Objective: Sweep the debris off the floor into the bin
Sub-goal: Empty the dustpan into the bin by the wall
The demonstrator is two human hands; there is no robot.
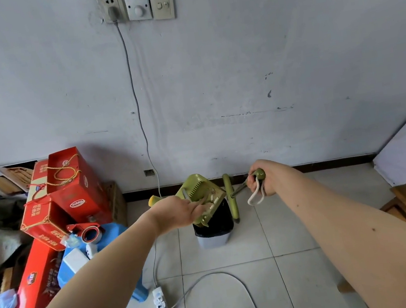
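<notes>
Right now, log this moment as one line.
left hand grips dustpan, tipped over bin | right hand grips broom, head beside bin | step: emptying dustpan

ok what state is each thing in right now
dustpan, tipped over the bin, held by the left hand
bin, upright, open, black liner inside
broom, handle end gripped by the right hand
wall plug, plugged in
power strip, on the floor, cables plugged in
</notes>
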